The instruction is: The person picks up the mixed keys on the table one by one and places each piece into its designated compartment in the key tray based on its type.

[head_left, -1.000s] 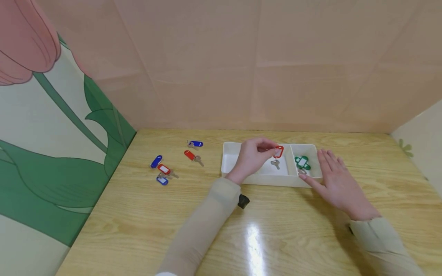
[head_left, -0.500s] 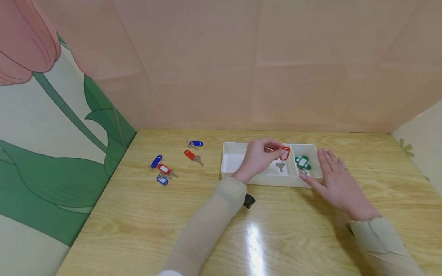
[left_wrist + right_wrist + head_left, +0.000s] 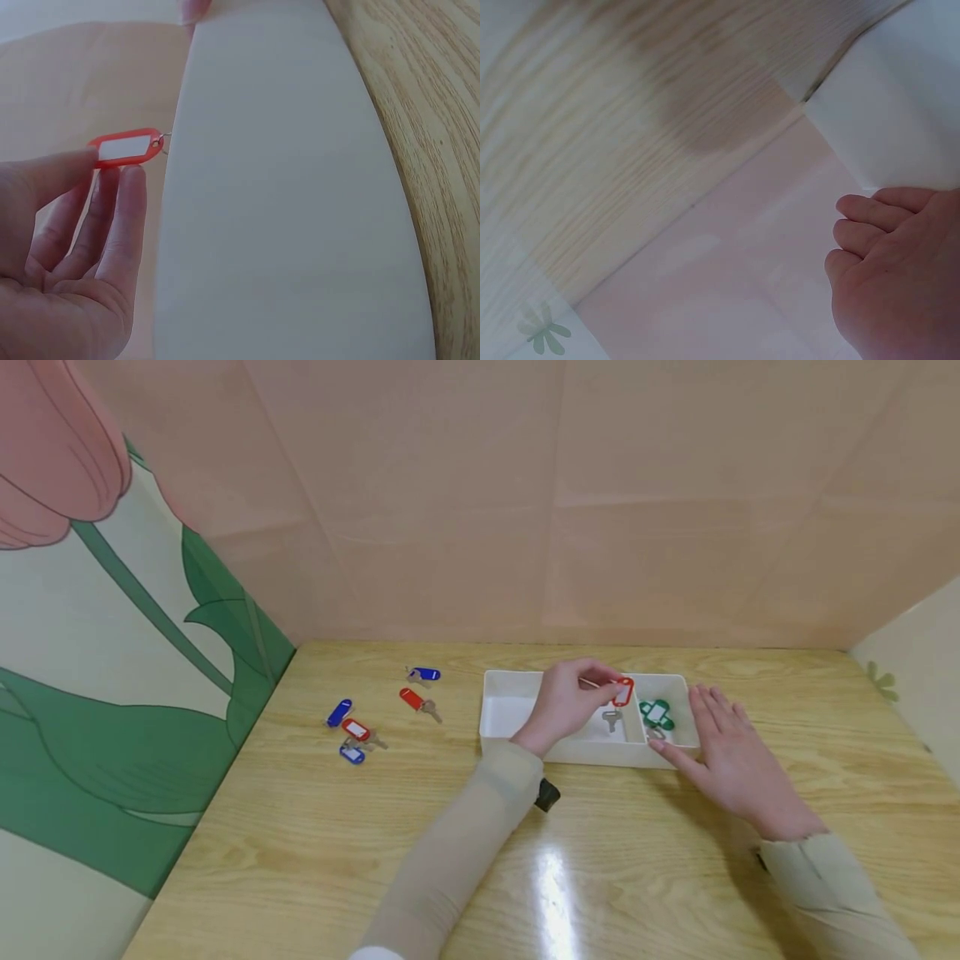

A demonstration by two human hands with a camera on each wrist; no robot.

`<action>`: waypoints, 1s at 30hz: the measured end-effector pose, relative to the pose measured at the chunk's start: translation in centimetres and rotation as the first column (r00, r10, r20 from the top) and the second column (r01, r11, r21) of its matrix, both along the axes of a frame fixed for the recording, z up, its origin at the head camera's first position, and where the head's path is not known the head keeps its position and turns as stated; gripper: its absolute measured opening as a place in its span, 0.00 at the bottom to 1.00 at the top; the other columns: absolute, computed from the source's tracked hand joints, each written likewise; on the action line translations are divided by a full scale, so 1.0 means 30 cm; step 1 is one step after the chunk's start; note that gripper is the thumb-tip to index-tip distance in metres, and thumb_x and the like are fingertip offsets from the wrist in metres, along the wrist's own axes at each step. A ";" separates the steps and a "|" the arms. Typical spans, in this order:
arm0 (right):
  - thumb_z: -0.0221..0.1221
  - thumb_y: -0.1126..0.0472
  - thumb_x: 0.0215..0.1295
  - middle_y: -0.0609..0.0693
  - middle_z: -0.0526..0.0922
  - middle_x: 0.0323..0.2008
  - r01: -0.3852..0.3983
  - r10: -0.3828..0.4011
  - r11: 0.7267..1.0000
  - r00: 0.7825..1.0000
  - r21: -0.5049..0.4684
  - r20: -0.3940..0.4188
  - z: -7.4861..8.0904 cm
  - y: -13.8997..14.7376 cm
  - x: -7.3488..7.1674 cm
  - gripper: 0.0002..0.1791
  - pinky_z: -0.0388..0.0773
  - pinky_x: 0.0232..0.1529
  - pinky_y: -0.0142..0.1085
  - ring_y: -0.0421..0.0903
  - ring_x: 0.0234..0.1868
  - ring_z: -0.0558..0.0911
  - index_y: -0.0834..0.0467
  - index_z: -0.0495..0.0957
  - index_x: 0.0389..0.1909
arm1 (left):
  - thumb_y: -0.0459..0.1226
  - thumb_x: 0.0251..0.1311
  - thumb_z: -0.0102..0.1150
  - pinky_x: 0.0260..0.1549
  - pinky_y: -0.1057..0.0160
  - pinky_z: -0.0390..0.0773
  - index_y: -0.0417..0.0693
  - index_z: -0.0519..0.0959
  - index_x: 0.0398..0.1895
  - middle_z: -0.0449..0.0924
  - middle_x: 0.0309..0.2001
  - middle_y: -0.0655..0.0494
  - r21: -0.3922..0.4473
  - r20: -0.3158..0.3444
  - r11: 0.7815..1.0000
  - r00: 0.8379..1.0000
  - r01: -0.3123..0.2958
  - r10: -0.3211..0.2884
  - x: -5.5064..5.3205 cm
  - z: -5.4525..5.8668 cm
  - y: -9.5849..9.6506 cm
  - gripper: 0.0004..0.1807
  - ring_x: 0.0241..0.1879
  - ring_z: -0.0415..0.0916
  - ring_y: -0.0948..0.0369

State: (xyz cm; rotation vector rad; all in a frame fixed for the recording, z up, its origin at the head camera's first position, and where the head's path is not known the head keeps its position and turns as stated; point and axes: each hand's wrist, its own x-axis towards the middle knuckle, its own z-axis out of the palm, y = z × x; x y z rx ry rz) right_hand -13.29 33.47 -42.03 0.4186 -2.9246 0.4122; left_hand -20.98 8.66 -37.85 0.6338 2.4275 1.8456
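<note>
With my left hand [image 3: 567, 700] I'm pinching the red tag [image 3: 623, 692]; its key [image 3: 612, 720] is dangling over the white tray [image 3: 581, 752], left of the divider [image 3: 636, 727]. My right hand [image 3: 738, 764], fingers straight, is resting against the tray's end (steadying it, I'd judge). Lowering slowly, key first, should be avoiding snags.

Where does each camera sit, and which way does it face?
Head: worn on the head, facing forward-down at the tray; left hand, right hand, sleeves show.
Left wrist: worn there, facing the red tag; left hand, another fingertip show.
Right wrist: worn there, facing the tabletop; right hand shows.
Head and left wrist share the red tag.
</note>
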 end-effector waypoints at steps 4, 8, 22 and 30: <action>0.55 0.36 0.73 0.71 0.45 0.77 -0.005 0.005 1.000 1.000 0.001 -0.004 -0.001 0.000 -0.001 0.56 0.30 0.75 0.55 0.64 0.79 0.39 0.68 0.38 0.79 | 0.33 0.65 0.69 0.32 0.73 0.80 0.45 0.87 0.48 0.86 0.37 0.60 -0.007 -0.007 1.000 1.000 -0.014 0.014 -0.002 -0.002 0.005 0.10 0.30 0.81 0.69; 0.55 0.35 0.72 0.71 0.44 0.77 0.002 -0.002 1.000 1.000 0.005 0.009 -0.001 0.000 0.000 0.56 0.29 0.75 0.54 0.63 0.79 0.38 0.68 0.38 0.79 | 0.35 0.67 0.67 0.35 0.74 0.79 0.46 0.84 0.57 0.86 0.45 0.56 -0.033 0.018 0.999 0.999 -0.042 0.042 0.001 0.000 0.003 0.16 0.36 0.82 0.68; 0.55 0.35 0.72 0.71 0.45 0.77 0.003 -0.003 1.000 1.000 -0.008 0.003 0.001 0.000 0.003 0.56 0.29 0.76 0.53 0.62 0.79 0.38 0.68 0.38 0.79 | 0.40 0.68 0.66 0.38 0.75 0.79 0.49 0.85 0.57 0.85 0.42 0.64 -0.037 0.005 0.998 0.999 -0.042 0.042 0.004 0.012 -0.020 0.16 0.38 0.81 0.71; 0.55 0.35 0.72 0.71 0.45 0.77 0.008 -0.008 1.000 1.000 -0.018 0.014 0.002 -0.001 0.003 0.56 0.28 0.75 0.53 0.61 0.79 0.37 0.67 0.37 0.80 | 0.42 0.70 0.64 0.42 0.74 0.78 0.49 0.86 0.55 0.85 0.44 0.66 -0.011 -0.005 0.999 0.999 -0.035 0.035 0.012 0.021 -0.044 0.14 0.40 0.81 0.70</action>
